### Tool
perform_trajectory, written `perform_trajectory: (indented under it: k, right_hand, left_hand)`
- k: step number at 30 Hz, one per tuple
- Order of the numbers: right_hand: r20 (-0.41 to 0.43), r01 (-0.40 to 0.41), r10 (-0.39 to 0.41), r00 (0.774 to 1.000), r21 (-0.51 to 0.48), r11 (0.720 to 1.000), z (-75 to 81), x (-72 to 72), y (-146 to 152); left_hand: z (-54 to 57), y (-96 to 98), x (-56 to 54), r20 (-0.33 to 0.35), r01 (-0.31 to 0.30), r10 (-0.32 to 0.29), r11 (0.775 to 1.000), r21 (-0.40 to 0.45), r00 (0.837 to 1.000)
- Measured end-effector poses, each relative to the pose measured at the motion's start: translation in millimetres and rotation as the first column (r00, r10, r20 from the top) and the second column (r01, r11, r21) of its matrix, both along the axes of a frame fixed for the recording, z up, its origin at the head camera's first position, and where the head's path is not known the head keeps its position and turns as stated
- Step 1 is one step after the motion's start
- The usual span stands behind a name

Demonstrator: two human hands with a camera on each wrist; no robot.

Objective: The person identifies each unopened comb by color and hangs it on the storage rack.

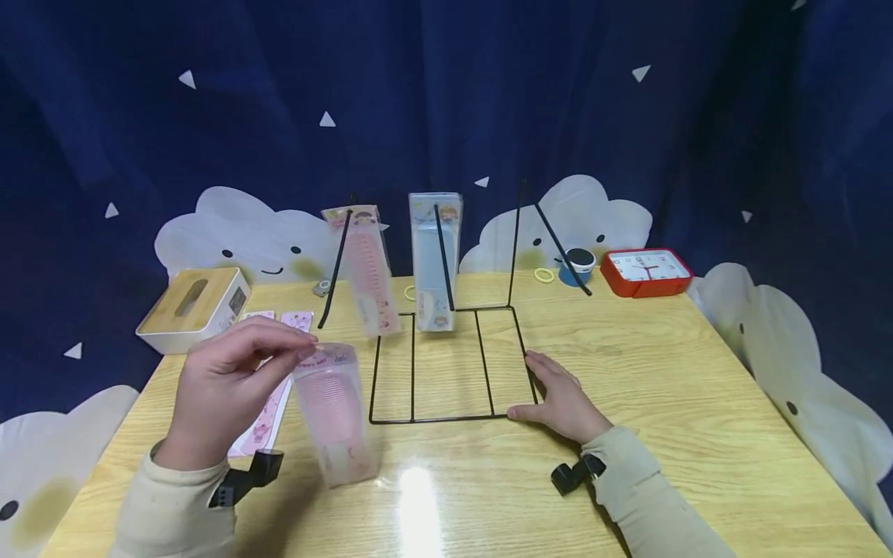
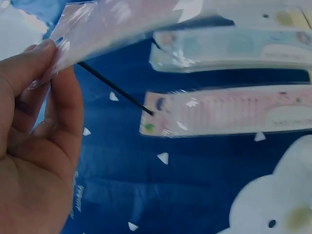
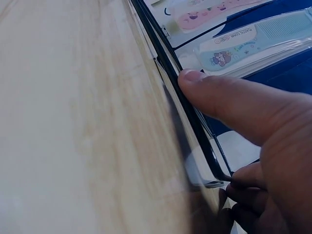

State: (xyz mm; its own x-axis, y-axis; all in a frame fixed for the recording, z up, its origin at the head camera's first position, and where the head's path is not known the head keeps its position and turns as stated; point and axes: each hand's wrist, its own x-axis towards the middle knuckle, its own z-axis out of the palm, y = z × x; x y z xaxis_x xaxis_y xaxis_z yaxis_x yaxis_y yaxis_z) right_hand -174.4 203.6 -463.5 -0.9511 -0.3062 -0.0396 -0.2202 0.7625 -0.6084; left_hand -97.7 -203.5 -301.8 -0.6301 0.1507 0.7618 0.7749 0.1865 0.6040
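Observation:
My left hand pinches the top corner of a clear bag holding a pink plastic comb, which hangs over the table's front left. Behind it stands a black wire display rack with hooks. One hook bears a bagged pink comb; the middle hook carries bagged blue combs. The right-hand hook is bare. At the rack's front right corner my right hand holds the base, thumb on the front bar and fingers curled by the side bar.
More pink packages lie on the table left of the rack, partly behind my left hand. A wood-topped tissue box stands at the back left. Behind the rack are a blue and white round container and a red clock.

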Motion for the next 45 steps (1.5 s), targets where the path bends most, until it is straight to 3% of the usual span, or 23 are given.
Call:
perform_trajectory:
  k: [2,5,9,12,18,21,25,29,32,37,42,45]
  right_hand:
    - [-0.003,-0.001,0.001,1.0,-0.003,1.0,0.0,0.1,-0.3]
    - [-0.008,-0.004,0.004,1.0,-0.006,1.0,-0.4,0.3,-0.5]
    - [-0.013,-0.001,0.001,1.0,-0.007,1.0,-1.5,0.3,-0.3]
    - [-0.018,0.002,-0.002,1.0,-0.005,1.0,-1.8,0.2,0.3]
    - [-0.023,-0.002,0.002,1.0,-0.006,1.0,-1.0,0.3,0.8]
    - [-0.02,-0.002,0.002,1.0,-0.005,1.0,-0.4,0.6,0.5]
    - [-0.017,-0.004,0.003,1.0,-0.015,1.0,0.6,1.1,0.2]
    - [-0.015,-0.003,0.002,1.0,-0.019,1.0,0.4,1.6,0.4]
    - [-0.015,-0.002,0.002,1.0,-0.016,1.0,-0.4,1.4,0.0]
    - [-0.019,0.0,0.0,1.0,-0.013,1.0,-1.7,0.9,-1.0]
    - [-0.019,-0.004,0.004,1.0,-0.011,1.0,-1.8,1.0,-1.2]
    - [-0.018,-0.002,0.001,1.0,-0.014,1.0,-1.7,0.9,-0.2]
  left_hand:
    - [4.7,2.7,0.2,-0.033,0.054,-0.052,0.997,0.05,0.998]
    - [10.5,5.6,0.1,-0.058,0.05,-0.045,0.996,0.08,0.997]
    - [15.8,8.1,-0.4,-0.048,-0.042,0.045,0.998,0.047,0.998]
    - [17.0,9.5,-4.1,-0.031,-0.07,0.071,0.997,0.031,0.997]
    - [17.9,10.9,-23.9,0.062,-0.135,0.134,0.991,0.02,0.989]
    - [23.7,12.3,-43.9,0.148,-0.207,0.21,0.978,-0.032,0.966]
    - [34.0,12.7,-78.6,0.233,-0.293,0.317,0.947,-0.134,0.919]
    - [39.8,13.3,-111.4,0.273,-0.36,0.41,0.908,-0.215,0.87]
    - [43.0,14.4,-127.8,0.287,-0.399,0.46,0.883,-0.247,0.84]
    - [45.1,15.6,-141.3,0.293,-0.432,0.49,0.869,-0.242,0.821]
    - [39.1,7.0,-147.0,0.353,-0.417,0.445,0.896,-0.155,0.823]
    - [26.9,-5.4,-150.8,0.388,-0.423,0.419,0.903,-0.079,0.821]
